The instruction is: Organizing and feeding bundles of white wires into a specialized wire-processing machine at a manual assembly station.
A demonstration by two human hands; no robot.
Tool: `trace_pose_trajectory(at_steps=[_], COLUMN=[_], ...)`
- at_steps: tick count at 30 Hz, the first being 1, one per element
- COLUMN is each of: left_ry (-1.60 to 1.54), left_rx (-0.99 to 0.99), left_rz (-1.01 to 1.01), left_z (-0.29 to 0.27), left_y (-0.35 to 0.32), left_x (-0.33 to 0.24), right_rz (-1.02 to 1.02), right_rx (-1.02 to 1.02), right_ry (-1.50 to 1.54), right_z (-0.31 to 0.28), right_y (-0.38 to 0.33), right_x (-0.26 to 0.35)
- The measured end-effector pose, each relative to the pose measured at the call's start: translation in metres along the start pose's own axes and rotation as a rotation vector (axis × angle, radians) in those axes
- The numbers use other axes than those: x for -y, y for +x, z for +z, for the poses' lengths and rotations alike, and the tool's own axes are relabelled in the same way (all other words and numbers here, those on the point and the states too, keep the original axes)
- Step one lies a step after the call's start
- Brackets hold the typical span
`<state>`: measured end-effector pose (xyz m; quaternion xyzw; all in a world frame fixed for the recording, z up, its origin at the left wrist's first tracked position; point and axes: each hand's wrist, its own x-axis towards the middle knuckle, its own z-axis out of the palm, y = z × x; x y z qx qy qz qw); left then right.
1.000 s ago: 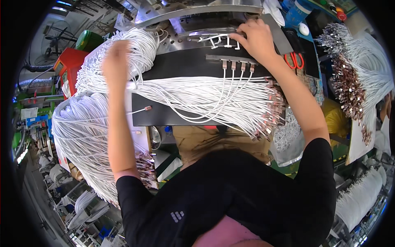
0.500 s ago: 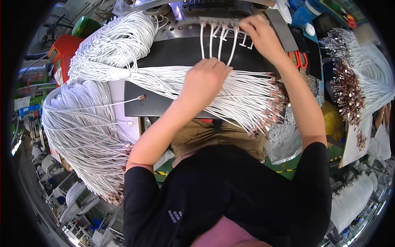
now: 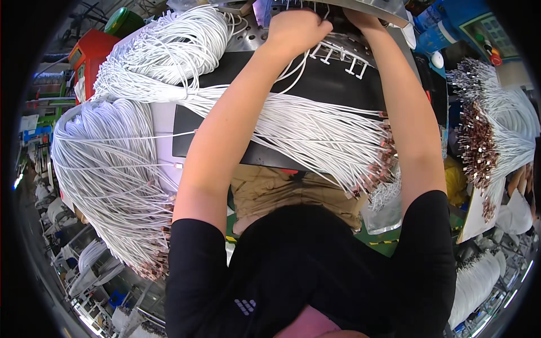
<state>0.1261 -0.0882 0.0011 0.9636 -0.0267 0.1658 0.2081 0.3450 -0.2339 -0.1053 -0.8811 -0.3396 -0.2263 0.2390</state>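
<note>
My left hand is at the far edge of the bench, its fingers curled round several white cables, whose lengths loop down below it. Beside it, my right hand reaches under a metal machine part, which hides its fingers. Between my forearms, small white T-shaped plastic pieces lie joined in a row on the black mat. Nearer me, a fanned bundle of white cables with copper-coloured connectors crosses the mat beneath my left forearm.
A coiled heap of white cable lies at the far left, and another thick bundle hangs below it. On the right stands a further cable bundle with metal ends. A red box and blue containers flank the bench.
Both hands have moved away from me to the machine at the far edge. The cables and the clear-looking strip went with them, and my right hand's fingers are now hidden.
</note>
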Motion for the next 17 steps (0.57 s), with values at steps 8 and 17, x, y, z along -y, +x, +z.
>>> trace_pose_trajectory(at_steps=[8,17], left_ry=[0.294,0.605], left_rx=[0.101,-0.134], left_rz=[-0.004,0.163], left_z=[0.019,0.06], left_y=[-0.002,0.012], left_x=[0.07,0.083], right_rz=[-0.188,-0.087], right_rx=[0.158,0.283], right_ry=[-0.089,0.003], right_z=[-0.096,-0.084], right_y=[-0.06,-0.05], right_x=[0.153,0.143])
